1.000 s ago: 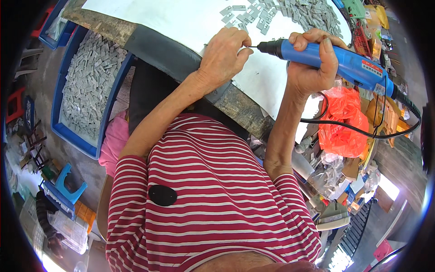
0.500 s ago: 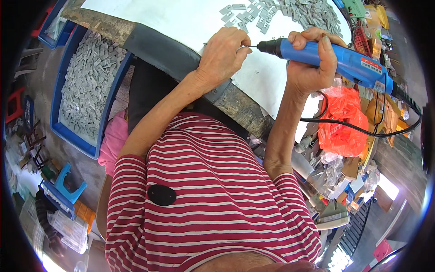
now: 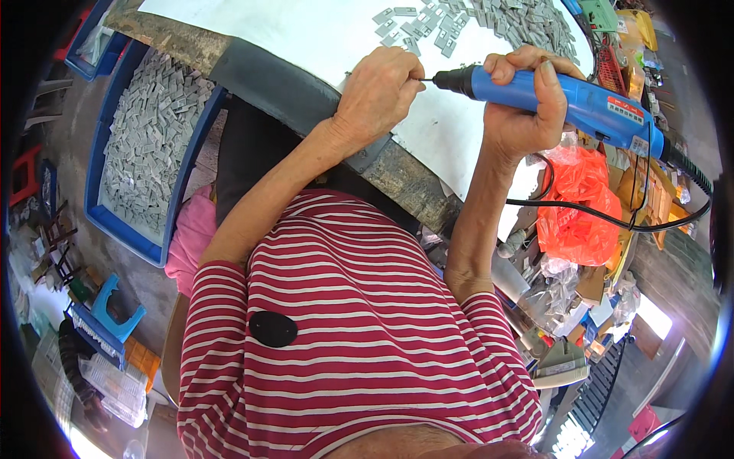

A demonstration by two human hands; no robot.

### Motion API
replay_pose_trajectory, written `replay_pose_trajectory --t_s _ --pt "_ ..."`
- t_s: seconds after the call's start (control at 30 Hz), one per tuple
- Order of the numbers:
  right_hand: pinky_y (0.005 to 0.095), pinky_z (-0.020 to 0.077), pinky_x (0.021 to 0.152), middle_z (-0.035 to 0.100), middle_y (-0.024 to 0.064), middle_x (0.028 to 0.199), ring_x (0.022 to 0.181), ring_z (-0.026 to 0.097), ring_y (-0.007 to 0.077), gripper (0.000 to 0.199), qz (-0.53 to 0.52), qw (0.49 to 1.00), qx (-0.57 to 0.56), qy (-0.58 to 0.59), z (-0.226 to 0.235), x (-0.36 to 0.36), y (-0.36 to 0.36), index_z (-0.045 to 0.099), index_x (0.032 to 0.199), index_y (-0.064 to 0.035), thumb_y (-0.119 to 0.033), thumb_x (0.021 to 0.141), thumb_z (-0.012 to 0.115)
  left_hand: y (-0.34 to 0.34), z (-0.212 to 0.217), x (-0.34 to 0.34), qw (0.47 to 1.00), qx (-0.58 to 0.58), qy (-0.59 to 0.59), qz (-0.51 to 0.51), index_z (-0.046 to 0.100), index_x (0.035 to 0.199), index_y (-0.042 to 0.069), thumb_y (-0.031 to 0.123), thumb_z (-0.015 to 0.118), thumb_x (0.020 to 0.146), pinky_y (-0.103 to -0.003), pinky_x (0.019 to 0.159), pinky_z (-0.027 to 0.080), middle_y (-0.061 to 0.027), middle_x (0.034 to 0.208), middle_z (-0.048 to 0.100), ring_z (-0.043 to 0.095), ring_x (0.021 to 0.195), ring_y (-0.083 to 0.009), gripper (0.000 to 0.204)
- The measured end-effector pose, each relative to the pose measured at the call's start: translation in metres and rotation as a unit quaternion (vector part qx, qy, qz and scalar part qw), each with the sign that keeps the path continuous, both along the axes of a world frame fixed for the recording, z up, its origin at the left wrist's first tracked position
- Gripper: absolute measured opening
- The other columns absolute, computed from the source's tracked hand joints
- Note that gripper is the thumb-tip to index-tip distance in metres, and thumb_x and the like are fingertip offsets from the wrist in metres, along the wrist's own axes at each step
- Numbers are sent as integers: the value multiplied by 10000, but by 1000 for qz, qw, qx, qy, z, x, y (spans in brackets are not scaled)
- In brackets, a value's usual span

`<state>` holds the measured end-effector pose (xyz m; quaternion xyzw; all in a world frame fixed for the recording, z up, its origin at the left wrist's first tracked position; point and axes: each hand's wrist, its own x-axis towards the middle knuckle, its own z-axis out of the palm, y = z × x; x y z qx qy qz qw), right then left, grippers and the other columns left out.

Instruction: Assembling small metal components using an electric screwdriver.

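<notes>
My right hand (image 3: 527,111) is wrapped round the blue body of a corded electric screwdriver (image 3: 600,109), held nearly level with its black nose towards the left. From that nose a thin bit (image 3: 428,79) reaches to the fingertips of my left hand (image 3: 376,92). The left fingers are closed and pinched together over the white sheet (image 3: 306,37); whatever they hold is hidden behind them. Beyond both hands, many small flat grey pieces (image 3: 527,24) lie heaped on the sheet, and some looser ones (image 3: 417,27) show a dark hole.
To the left, a blue tray (image 3: 93,200) is full of similar grey pieces. The worn table edge (image 3: 409,170) runs in front of me. A black cord (image 3: 581,213) loops from the screwdriver past a red plastic bag (image 3: 577,203). A blue stool (image 3: 115,312) stands lower left.
The left fingertips have shifted slightly and now cover more around the bit's tip. The screwdriver has moved very slightly left. Both hands keep their grips.
</notes>
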<state>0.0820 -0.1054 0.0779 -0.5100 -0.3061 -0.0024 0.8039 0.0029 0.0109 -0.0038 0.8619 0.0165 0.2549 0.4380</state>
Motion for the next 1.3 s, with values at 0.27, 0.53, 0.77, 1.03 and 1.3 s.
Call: replay_pose_trajectory --t_s 0.27,0.53,0.77,1.03,1.3 --pt "418 433 602 558 170 742 550 513 218 128 0 1000 8 7 -2 0 0 471 895 -45 -100 780 478 1 -2 -1 1000 11 3 9 567 820 -5 54 614 710 -326 654 439 -111 751 554 548 715 -232 133" --pt "417 433 609 558 167 741 552 517 222 135 1 1000 7 15 -2 1 0 474 903 -53 -101 778 486 1 -2 -1 1000 5 -9 13 569 857 -3 55 619 703 -323 674 445 -110 781 564 554 734 -225 172" --pt "384 459 554 554 162 689 514 523 213 117 -13 999 40 24 0 0 6 482 848 -10 -69 751 510 6 1 -1 998 -12 -26 51 574 875 0 33 612 703 -332 693 441 -114 808 563 552 760 -229 179" --pt "362 484 497 556 165 645 463 524 202 112 -49 995 76 30 3 -2 7 488 782 46 -33 720 538 15 10 -2 999 11 -5 45 582 896 0 25 598 704 -334 698 435 -116 829 569 545 788 -235 194" --pt "356 484 501 552 166 636 464 525 205 122 -28 996 82 28 3 -1 8 492 787 56 -38 720 533 1 5 -2 1000 11 7 3 576 861 -6 58 628 708 -329 687 435 -113 799 558 535 772 -238 173"
